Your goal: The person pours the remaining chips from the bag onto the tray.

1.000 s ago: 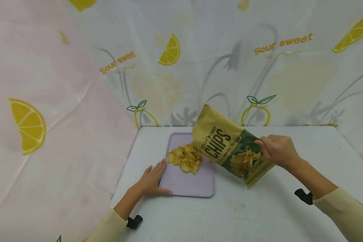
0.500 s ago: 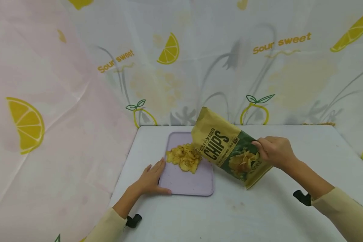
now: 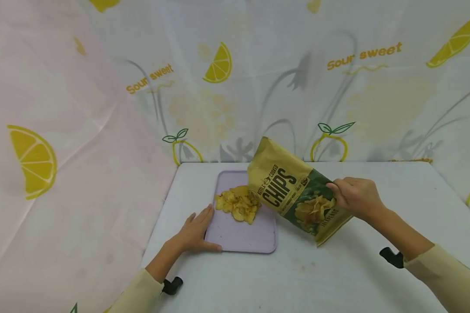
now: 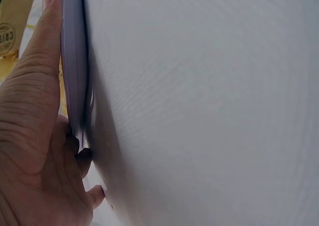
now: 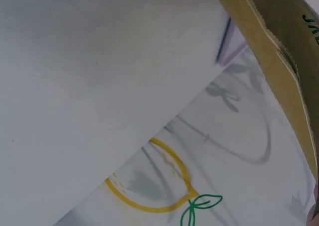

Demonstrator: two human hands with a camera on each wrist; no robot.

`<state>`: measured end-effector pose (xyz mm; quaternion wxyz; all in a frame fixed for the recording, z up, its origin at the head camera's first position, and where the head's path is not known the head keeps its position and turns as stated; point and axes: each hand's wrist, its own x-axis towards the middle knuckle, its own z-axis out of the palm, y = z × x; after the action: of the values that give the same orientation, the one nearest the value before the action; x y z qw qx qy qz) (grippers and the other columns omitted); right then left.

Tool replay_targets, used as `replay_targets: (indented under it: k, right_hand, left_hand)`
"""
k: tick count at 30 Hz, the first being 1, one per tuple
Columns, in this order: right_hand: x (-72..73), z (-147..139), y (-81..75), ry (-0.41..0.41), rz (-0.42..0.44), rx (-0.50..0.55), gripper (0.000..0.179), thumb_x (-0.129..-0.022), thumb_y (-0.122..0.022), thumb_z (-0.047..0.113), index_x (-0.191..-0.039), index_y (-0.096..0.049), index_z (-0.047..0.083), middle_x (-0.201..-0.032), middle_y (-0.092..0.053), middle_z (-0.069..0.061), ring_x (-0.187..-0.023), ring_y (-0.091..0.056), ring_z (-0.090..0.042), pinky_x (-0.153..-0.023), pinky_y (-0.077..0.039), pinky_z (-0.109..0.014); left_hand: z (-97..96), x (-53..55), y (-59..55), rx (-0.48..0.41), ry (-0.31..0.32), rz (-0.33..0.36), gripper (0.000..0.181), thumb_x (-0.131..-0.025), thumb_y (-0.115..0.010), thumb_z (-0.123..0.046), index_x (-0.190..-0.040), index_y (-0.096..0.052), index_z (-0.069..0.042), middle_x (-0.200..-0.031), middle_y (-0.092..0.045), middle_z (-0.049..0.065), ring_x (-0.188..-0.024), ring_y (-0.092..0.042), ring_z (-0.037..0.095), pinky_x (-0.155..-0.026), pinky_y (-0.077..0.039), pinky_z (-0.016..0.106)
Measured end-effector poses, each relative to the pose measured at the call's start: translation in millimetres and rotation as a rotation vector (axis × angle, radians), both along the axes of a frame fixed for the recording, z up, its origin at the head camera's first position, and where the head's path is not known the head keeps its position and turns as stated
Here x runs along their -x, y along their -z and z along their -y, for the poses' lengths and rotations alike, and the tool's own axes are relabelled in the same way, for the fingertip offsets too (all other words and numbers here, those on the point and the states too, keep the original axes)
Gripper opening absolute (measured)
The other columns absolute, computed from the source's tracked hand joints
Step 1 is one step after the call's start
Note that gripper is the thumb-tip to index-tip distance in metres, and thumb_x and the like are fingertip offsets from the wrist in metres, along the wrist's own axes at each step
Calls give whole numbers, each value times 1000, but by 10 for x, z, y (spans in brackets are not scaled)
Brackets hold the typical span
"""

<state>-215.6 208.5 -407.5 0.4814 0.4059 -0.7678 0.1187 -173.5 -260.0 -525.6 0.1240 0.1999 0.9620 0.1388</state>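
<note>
My right hand [image 3: 356, 195] grips a yellow and green chip bag [image 3: 286, 182] by its printed side near the lower end. The bag is tilted, its other end above the right part of a lilac tray [image 3: 244, 239]. On the tray lies a heap of potato chips [image 3: 239, 206], partly covered by the bag. My left hand [image 3: 196, 232] rests against the tray's near left corner, fingers straight along the left side and thumb at the near edge. In the left wrist view, the thumb [image 4: 42, 52] lies along the tray rim [image 4: 75, 61]. The bag's mouth is hidden from the head view.
The tray lies on a white-covered table [image 3: 407, 208]. Behind it hangs a curtain [image 3: 258, 87] printed with lemons, and a pinkish one [image 3: 82, 174] hangs at the left. Faint stains [image 3: 305, 265] mark the cloth in front of the bag.
The bag's near end has dipped slightly with my right hand still gripping it. My left hand, the tray and the chip heap stay where they were.
</note>
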Motion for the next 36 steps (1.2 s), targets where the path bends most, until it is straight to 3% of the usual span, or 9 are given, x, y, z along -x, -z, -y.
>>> replay_targets:
  k: [4,8,17,26,36]
  right_hand:
    - [9,-13,16,-7,23,24,55,-107,-39,39,-59,-36,14,-47,-22,10,-43,-15,0,-36,-14,-20]
    - [-8,-18,42,5,64,-35,55,-107,-36,41,-59,-36,14,-47,-22,10,-45,-13,1,-38,-13,-18]
    - [-1,-32,22,-1,9,2,54,-107,-38,38,-59,-36,14,-47,-23,10,-42,-15,-1,-36,-14,-20]
    - [-20,-28,57,9,68,-42,56,-107,-35,42,-59,-36,14,-46,-24,10,-48,-13,3,-38,-14,-18]
    - [5,-27,-105,-11,-22,-31,55,-108,-36,38,-58,-34,15,-48,-19,11,-42,-11,-1,-37,-11,-19]
  left_hand:
    - [-7,-24,-12,-8,2,-1,133,-69,-70,-77,-158,-6,-1,-167,-5,14,-154,-12,30,-120,-8,61]
    - [-14,-26,-21,-6,-4,5,133,-69,-71,-76,-158,-6,-2,-167,-4,13,-154,-12,29,-121,-8,60]
    - [-20,-20,-16,3,0,3,132,-70,-71,-76,-158,-6,-2,-167,-5,14,-154,-12,29,-121,-8,60]
    - [-8,-1,5,-2,3,-6,133,-69,-72,-76,-158,-6,-2,-167,-5,14,-154,-13,30,-120,-9,60]
    - [3,-24,0,-10,13,-13,133,-69,-70,-78,-158,-6,-1,-166,-6,15,-154,-13,30,-120,-9,61]
